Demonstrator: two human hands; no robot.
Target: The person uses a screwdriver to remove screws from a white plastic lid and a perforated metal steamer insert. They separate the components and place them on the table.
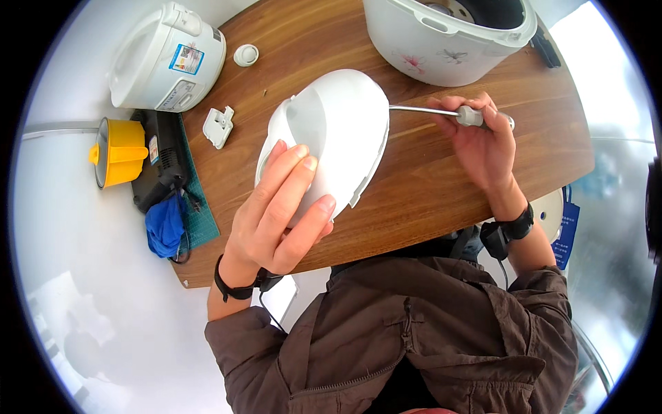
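A white, domed plastic rice cooker lid (348, 117) is tilted up on edge above the wooden table. My left hand (279, 207) grips its near left side, fingers spread over the smooth outer face. In my right hand (486, 138) is a screwdriver (471, 116) with a pale handle and a long metal shaft. The shaft points left, and its tip meets the lid's right edge or passes behind it; the very end is hidden. The lid's inner side faces away from me.
A white cooker body (441, 58) with flower prints stands at the far right. Another rice cooker (169, 62) sits far left. Between them lie a round white cap (246, 55) and a small white bracket (218, 127). A yellow container (121, 153), black case (160, 162) and blue cloth (164, 226) line the left edge.
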